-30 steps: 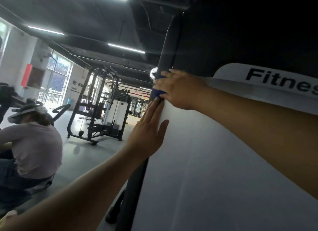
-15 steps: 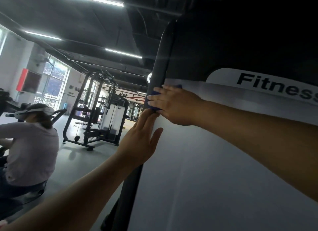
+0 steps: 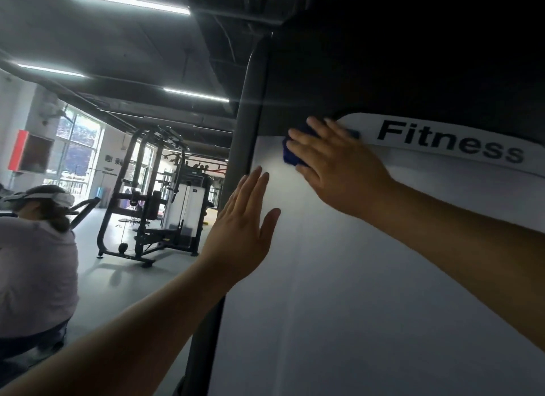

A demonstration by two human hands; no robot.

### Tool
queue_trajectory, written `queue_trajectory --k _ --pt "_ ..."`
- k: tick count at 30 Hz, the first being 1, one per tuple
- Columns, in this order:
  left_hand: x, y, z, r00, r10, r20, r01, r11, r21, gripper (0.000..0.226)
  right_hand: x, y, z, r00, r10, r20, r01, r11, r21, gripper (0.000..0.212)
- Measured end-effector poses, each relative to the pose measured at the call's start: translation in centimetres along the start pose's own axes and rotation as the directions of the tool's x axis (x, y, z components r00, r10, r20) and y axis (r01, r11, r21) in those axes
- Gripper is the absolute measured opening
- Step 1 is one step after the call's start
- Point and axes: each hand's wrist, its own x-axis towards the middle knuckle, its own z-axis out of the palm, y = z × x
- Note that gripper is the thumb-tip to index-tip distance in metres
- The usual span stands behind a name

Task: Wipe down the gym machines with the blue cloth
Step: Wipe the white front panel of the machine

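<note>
At far left, a crouching person (image 3: 35, 263) in a headset; beyond, a black rack (image 3: 153, 195). Then the dark post (image 3: 246, 115). Just right of it, left hand (image 3: 241, 221) flat on the white panel (image 3: 354, 292), fingers straight and together, holding nothing (bracing, most likely). Higher and further right, cloth (image 3: 290, 157) pressed to the panel's top corner under right hand (image 3: 336, 168), fingers straight and spread over it, only blue edges showing. Mid-wipe on this panel, by the look of it. Next: sweeping the cloth right along the Fitness label (image 3: 451, 143), then down, with flat, even pressure.
</note>
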Motion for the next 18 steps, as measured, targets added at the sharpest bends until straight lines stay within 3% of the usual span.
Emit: queue_trajectory --k 3,4,8,12,14,16,18 --pt "0.8 1.3 0.4 1.0 0.025 -0.015 -0.025 1.0 -0.008 0.07 -2.3 -0.8 0.4 0.974 -0.203 0.101 0.203 0.979 0.017 0.06" --pt "1.0 1.5 0.5 0.999 0.037 -0.026 -0.037 0.999 0.003 0.07 -2.3 0.1 -0.1 0.979 -0.186 0.084 0.186 0.982 0.017 0.061" --pt "2.1 2.8 0.5 0.997 0.064 -0.036 -0.063 0.997 0.044 0.07 -2.9 1.5 -1.1 0.992 0.117 -0.044 -0.116 0.992 0.043 0.055" --pt "2.9 3.6 0.6 0.997 0.081 -0.009 -0.08 0.995 0.062 0.069 -5.3 -0.4 0.1 0.984 -0.177 0.039 0.176 0.984 0.02 0.059" --pt "2.8 3.5 0.6 0.995 0.097 0.01 -0.097 0.991 0.093 0.07 -5.3 2.0 -0.6 0.998 -0.064 -0.024 0.065 0.998 0.026 0.057" --pt "2.6 3.4 0.6 0.994 0.11 0.021 -0.112 0.987 0.113 0.07 -5.8 3.3 -1.4 0.977 0.196 -0.08 -0.19 0.978 0.082 0.055" --pt "2.6 3.6 0.7 0.993 0.116 0.017 -0.117 0.985 0.129 0.069 -6.9 2.5 -0.9 0.984 0.163 -0.076 -0.155 0.983 0.095 0.056"
